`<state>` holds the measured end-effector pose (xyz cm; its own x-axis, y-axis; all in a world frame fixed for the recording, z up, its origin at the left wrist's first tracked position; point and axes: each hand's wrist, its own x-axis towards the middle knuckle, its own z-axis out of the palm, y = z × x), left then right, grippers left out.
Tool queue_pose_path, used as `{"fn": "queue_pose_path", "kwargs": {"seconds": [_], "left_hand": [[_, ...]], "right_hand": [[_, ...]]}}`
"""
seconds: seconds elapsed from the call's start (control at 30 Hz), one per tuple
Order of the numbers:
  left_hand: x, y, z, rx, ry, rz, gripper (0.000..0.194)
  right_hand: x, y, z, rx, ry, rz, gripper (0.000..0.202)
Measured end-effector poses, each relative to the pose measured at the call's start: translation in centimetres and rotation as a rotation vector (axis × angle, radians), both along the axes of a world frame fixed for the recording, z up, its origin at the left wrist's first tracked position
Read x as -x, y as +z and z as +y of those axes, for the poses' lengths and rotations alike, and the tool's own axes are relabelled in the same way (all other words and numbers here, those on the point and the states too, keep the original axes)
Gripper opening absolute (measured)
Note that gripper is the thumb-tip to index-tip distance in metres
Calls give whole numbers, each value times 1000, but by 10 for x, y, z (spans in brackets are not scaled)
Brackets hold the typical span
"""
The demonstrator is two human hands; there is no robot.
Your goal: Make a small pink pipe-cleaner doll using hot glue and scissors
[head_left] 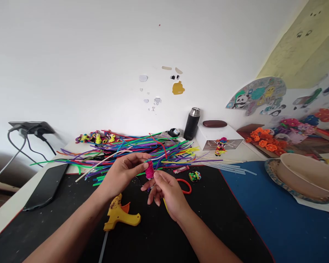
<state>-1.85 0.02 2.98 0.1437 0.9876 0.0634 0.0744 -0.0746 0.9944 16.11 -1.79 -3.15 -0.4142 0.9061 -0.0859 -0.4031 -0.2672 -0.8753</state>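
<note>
My left hand [124, 171] pinches the top of a bright pink coil of pipe cleaner [149, 171] between thumb and fingertips. At the coil's lower end, the thumb and index finger of my right hand [168, 191] close on it, with the other fingers loosely curled. The coil is upright above the black mat [208, 219]; a bit of green shows at its top. Below my hands lies a yellow glue gun [122, 218] with a glue stick in its back end. A red loop handle [188, 187] shows behind my right hand, which hides the rest.
A heap of coloured pipe cleaners [137, 146] spreads along the back. A phone [46, 186] lies left. A black bottle [192, 124] and a white box [219, 135] stand at the back right. Clear glue sticks [233, 168], a small green figure [194, 176] and a bowl [309, 175] are right.
</note>
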Motion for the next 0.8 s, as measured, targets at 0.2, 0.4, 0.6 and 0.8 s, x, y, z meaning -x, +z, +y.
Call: {"fn": "queue_pose_path", "kwargs": {"seconds": [0.2,0.4,0.6,0.8], "left_hand": [[-3,-4,0,29,8,-50,39],[-3,-10,3,59,35,-135,33],[-1,-11,4,77,40,-187,32],[-3,-10,3,102,21,-212,34]], "right_hand": [[1,-1,1,-5,-7,7,55],[1,0,1,-22,-26,4,52],[1,0,0,-22,-41,18,48],[0,2,0,19,-27,43,46]]}}
